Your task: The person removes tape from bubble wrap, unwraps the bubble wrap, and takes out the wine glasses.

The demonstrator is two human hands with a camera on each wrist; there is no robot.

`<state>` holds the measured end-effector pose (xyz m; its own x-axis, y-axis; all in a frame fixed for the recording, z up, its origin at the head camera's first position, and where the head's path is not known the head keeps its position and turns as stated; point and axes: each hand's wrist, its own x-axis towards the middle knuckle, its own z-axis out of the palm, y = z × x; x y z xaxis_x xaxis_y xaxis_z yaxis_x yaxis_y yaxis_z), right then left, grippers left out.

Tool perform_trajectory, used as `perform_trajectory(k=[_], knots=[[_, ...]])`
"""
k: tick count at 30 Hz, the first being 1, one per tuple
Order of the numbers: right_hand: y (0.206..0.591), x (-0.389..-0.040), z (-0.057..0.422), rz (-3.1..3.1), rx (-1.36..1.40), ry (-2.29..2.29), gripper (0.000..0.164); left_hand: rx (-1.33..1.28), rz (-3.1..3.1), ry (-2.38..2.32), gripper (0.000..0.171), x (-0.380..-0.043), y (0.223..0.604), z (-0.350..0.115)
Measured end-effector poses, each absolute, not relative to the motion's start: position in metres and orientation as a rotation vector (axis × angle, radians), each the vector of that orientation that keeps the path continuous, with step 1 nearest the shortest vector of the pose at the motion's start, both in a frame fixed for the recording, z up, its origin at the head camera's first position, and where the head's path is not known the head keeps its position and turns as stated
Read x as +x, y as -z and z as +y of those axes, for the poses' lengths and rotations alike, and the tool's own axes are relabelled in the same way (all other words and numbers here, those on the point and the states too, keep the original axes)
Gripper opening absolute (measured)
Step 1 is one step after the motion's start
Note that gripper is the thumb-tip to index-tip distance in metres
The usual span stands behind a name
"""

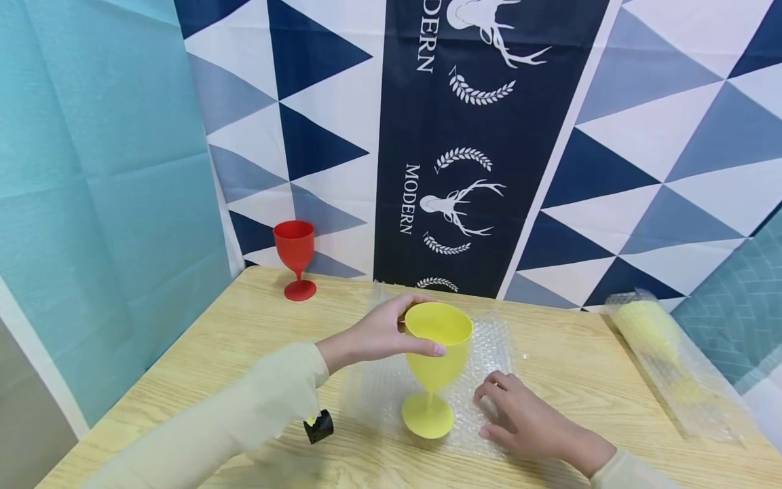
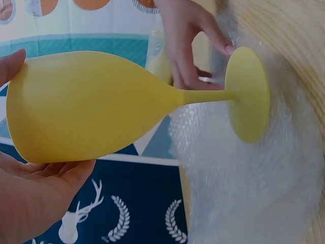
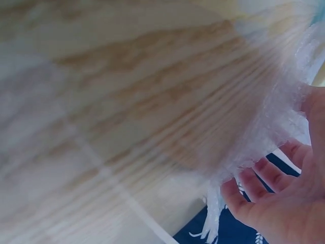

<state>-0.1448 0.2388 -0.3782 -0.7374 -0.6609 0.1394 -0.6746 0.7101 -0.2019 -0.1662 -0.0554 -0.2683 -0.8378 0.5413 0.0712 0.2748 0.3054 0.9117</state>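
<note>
My left hand [image 1: 391, 331] grips a yellow plastic goblet [image 1: 435, 367] by its bowl, thumb across the near side and fingers round the far left side. The goblet is roughly upright, its round foot [image 2: 248, 95] over a sheet of bubble wrap [image 2: 244, 188] spread on the table. In the left wrist view the whole bowl [image 2: 91, 107], stem and foot show. My right hand [image 1: 519, 418] is at the wrap's right edge, right of the foot, with fingers loosely bent. The right wrist view shows these fingers [image 3: 254, 185] against the wrap's edge, holding nothing.
A red goblet [image 1: 296, 255] stands at the table's back left corner. Along the right edge lies a yellow goblet wrapped in bubble wrap [image 1: 666, 360]. A small black object [image 1: 319, 428] shows below the left sleeve. Patterned cloth [image 1: 452, 136] hangs behind the wooden table [image 1: 201, 360].
</note>
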Motion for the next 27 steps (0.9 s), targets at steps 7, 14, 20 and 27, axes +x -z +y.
perform_trajectory(k=[7, 14, 20, 27], knots=[[0.377, -0.146, 0.237, -2.843, 1.126, -0.353, 0.032, 0.669, 2.394, -1.596, 0.064, -0.171, 0.261, -0.076], [0.380, -0.142, 0.236, -2.876, 1.123, -0.342, 0.031, 0.591, 2.485, -1.617, 0.067, -0.180, 0.250, -0.097], [0.380, -0.143, 0.237, -2.806, 1.127, -0.304, 0.031, 0.562, 2.466, -1.696, 0.066, -0.192, 0.235, -0.113], [0.381, -0.145, 0.238, -2.813, 1.141, -0.299, 0.032, 0.590, 2.517, -1.705, 0.069, -0.200, 0.227, -0.128]])
